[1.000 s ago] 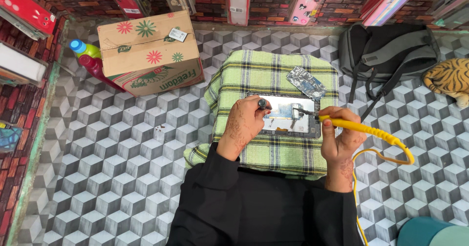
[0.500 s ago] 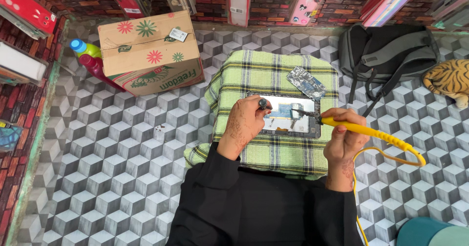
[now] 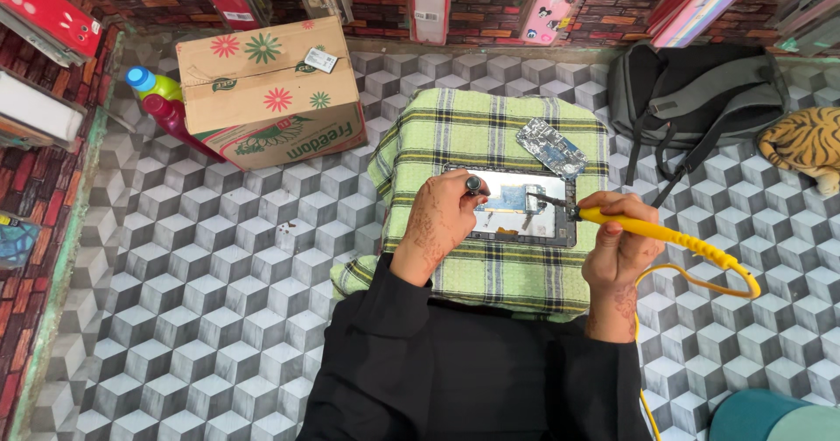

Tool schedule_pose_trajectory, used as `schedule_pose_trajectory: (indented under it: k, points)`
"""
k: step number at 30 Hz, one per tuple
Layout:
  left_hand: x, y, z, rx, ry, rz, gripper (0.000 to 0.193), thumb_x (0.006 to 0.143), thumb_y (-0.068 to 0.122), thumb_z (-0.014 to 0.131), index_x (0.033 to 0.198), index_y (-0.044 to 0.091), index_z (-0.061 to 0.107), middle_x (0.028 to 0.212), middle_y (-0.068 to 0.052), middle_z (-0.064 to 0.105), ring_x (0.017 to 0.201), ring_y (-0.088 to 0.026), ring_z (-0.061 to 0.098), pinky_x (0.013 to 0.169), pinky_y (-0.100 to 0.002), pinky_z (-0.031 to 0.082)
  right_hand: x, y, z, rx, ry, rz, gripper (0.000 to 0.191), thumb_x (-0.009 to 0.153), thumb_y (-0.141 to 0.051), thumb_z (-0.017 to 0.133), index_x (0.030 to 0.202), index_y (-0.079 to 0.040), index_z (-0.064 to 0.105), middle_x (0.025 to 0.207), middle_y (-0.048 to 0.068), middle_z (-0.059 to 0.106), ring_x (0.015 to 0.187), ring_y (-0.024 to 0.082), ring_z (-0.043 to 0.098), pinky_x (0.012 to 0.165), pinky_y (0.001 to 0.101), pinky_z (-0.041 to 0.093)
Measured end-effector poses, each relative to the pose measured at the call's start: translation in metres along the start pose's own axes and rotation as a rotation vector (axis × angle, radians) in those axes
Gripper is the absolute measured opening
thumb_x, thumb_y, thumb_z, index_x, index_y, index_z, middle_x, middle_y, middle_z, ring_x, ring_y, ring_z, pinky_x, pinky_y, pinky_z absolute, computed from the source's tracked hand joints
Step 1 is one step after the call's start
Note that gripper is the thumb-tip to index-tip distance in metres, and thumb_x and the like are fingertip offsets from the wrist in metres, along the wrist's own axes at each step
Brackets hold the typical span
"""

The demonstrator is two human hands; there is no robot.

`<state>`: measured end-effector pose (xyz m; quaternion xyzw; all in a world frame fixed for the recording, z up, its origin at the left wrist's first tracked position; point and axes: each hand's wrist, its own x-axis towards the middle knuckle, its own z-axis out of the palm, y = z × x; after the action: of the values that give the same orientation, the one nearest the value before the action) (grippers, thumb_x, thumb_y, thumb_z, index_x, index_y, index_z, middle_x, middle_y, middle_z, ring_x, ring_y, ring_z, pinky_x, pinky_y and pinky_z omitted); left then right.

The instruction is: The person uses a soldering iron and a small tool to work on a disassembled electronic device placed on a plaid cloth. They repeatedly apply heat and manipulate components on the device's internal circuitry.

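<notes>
Two bottles point(image 3: 156, 100) stand at far left behind a flowered cardboard box point(image 3: 267, 91), clear of my work. My left hand point(image 3: 442, 222) rests on the opened device point(image 3: 516, 206), fingers pinched narrow on a small dark tool point(image 3: 473, 184), steadying the frame flat on the green checked cloth point(image 3: 490, 135). A loose circuit board point(image 3: 549, 147) lies just above, set aside. My right hand point(image 3: 617, 248) grips the yellow soldering iron point(image 3: 652, 231) like a pen, tip angled onto the device's inside. A grey backpack point(image 3: 700, 91) sits far right.
</notes>
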<state>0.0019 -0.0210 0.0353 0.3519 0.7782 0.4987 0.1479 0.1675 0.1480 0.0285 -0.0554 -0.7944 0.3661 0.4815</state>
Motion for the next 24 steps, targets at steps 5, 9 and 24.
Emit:
schedule_pose_trajectory:
  k: [5, 9, 24]
  points:
    - [-0.0001, 0.0005, -0.0001, 0.006, 0.006, 0.002, 0.01, 0.086, -0.005, 0.066, 0.091, 0.001, 0.072, 0.089, -0.011, 0.073, 0.084, -0.026, 0.076, 0.069, -0.037, 0.056, -0.0027, 0.0034, 0.0008, 0.021, 0.002, 0.008, 0.031, 0.118, -0.03, 0.05, 0.114, 0.0, 0.049, 0.099, 0.018, 0.067, 0.082, 0.022, 0.069, 0.077, 0.0281, 0.053]
    - [-0.0005, 0.0005, 0.0, -0.001, 0.003, -0.001, 0.01, 0.087, -0.005, 0.065, 0.091, 0.001, 0.072, 0.089, -0.011, 0.074, 0.084, -0.026, 0.076, 0.069, -0.037, 0.056, -0.0046, 0.0057, 0.0004, 0.031, 0.0, 0.014, 0.03, 0.118, -0.029, 0.05, 0.116, 0.001, 0.049, 0.1, 0.019, 0.067, 0.082, 0.023, 0.068, 0.078, 0.0285, 0.054]
    - [-0.0009, 0.0003, -0.0004, -0.004, -0.001, 0.003, 0.011, 0.087, -0.005, 0.065, 0.092, 0.001, 0.072, 0.089, -0.011, 0.073, 0.084, -0.026, 0.076, 0.07, -0.037, 0.057, 0.0002, -0.0004, 0.001, -0.002, -0.017, -0.016, 0.029, 0.117, -0.03, 0.05, 0.112, -0.001, 0.049, 0.099, 0.019, 0.071, 0.078, 0.019, 0.065, 0.073, 0.0261, 0.05]
